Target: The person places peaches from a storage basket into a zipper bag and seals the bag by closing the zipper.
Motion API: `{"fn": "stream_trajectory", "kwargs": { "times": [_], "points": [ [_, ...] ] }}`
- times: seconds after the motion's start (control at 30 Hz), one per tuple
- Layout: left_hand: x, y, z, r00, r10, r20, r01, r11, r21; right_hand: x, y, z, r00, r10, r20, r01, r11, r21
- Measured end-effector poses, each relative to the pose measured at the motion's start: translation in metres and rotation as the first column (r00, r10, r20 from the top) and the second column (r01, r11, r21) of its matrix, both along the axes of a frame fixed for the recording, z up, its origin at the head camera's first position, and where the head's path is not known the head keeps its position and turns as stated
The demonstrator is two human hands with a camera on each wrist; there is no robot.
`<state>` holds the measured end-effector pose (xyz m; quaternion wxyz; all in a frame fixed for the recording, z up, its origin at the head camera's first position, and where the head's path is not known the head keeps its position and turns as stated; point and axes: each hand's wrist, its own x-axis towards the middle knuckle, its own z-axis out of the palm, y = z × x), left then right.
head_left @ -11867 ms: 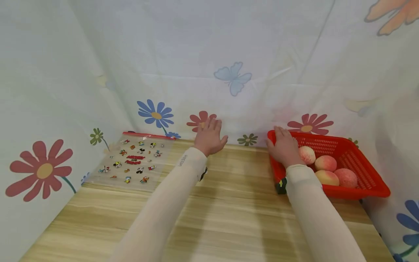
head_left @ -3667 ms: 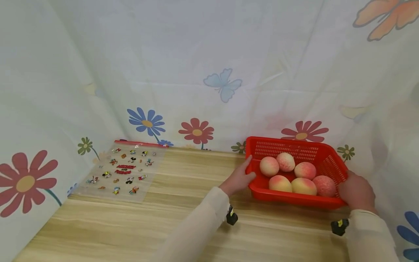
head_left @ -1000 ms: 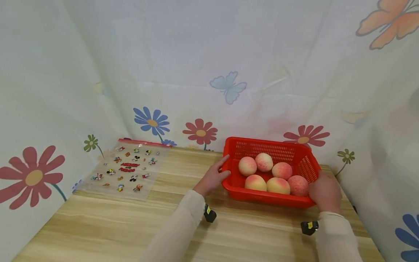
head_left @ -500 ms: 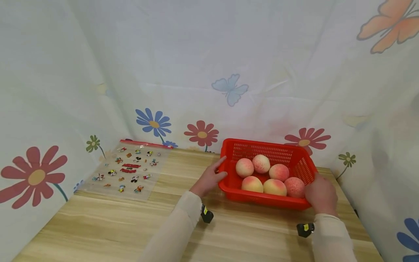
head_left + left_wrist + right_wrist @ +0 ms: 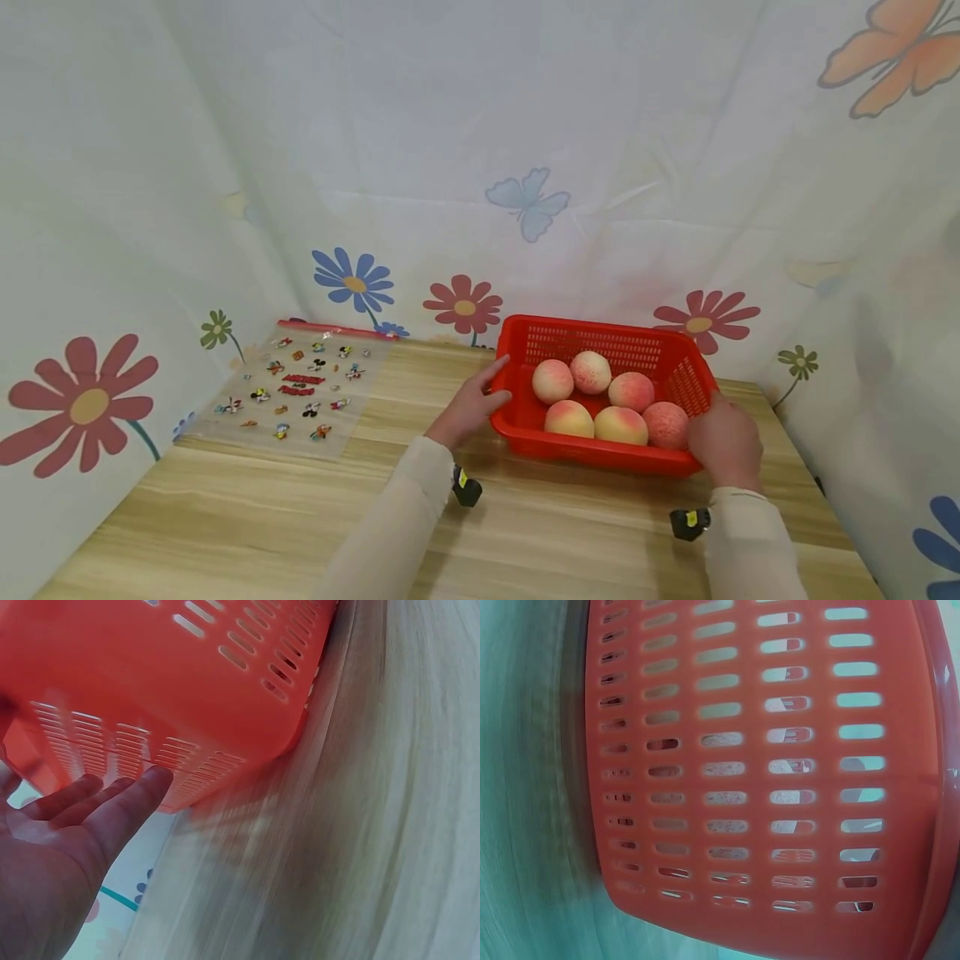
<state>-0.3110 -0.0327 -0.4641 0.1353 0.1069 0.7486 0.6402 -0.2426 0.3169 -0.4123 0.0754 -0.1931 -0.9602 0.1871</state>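
A red plastic basket [image 5: 600, 454] with slotted walls holds several pink and yellow peaches [image 5: 588, 404]. At its left end is my left hand [image 5: 468, 410], fingers straight, with the fingertips against the slotted wall in the left wrist view and the thumb at the rim. My right hand [image 5: 726, 442] grips the rim at the right end; its fingers are mostly hidden. The right wrist view is filled by the slotted basket wall [image 5: 727, 780], with no fingers visible there.
A clear zip bag [image 5: 292, 392] with a red top strip and cartoon prints lies flat at the left back of the wooden table [image 5: 247, 517]. A floral curtain [image 5: 420, 150] stands behind the table and along its sides.
Earlier, the basket stood farther right, my right hand at its left rim and my left hand apart from it. Both hands then came to its ends, and it has moved left, slightly in the last second.
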Motion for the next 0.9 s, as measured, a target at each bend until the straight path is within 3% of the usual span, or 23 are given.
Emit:
{"fn": "stream_trajectory", "kwargs": {
  "times": [0.9],
  "points": [
    [-0.004,-0.027,-0.005,0.999,0.031,0.019,-0.031,1.0,-0.004,-0.005,-0.024,0.002,0.999,0.036,-0.003,-0.036,0.999,-0.018]
  ]
}}
